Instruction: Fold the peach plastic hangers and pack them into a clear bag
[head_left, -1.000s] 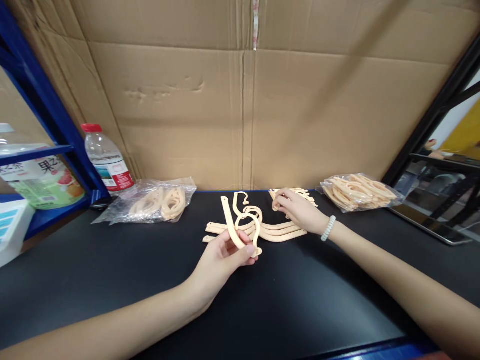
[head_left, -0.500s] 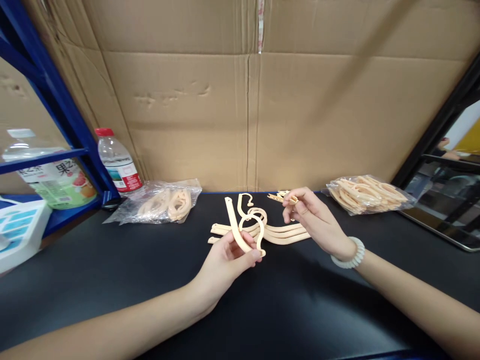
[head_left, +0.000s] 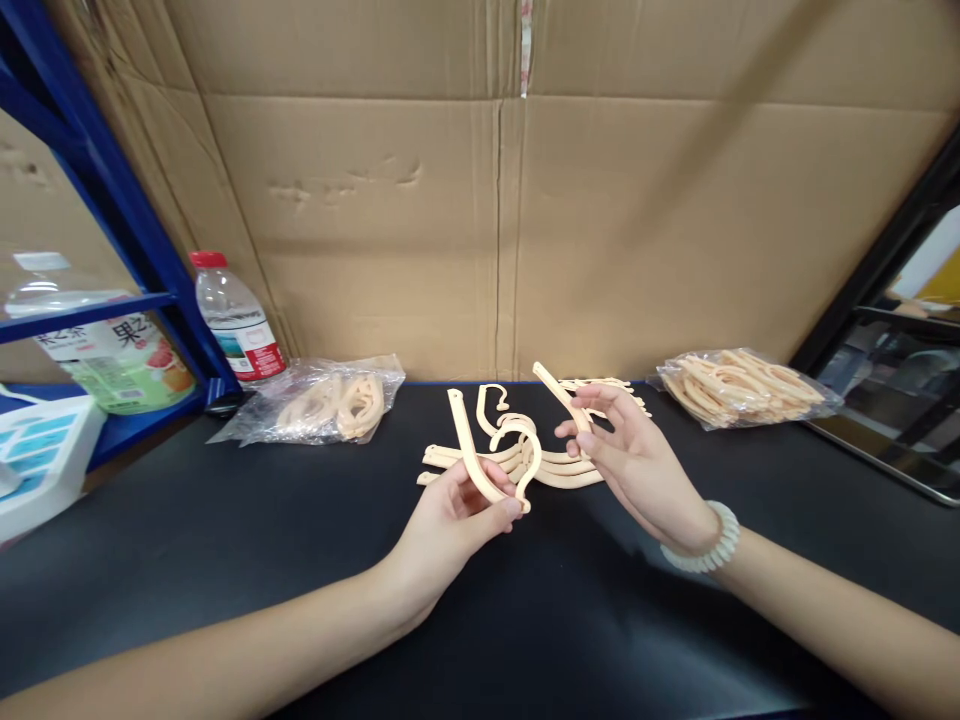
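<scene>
Above the black tabletop (head_left: 225, 560), the right hand (head_left: 637, 470) has lifted a hanger arm (head_left: 561, 396) from the far pile toward the left hand (head_left: 457, 520), which pinches a hooked hanger piece (head_left: 487, 465).

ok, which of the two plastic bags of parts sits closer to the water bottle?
The left bag, lying right beside the water bottle; the other bag sits far right.
</scene>
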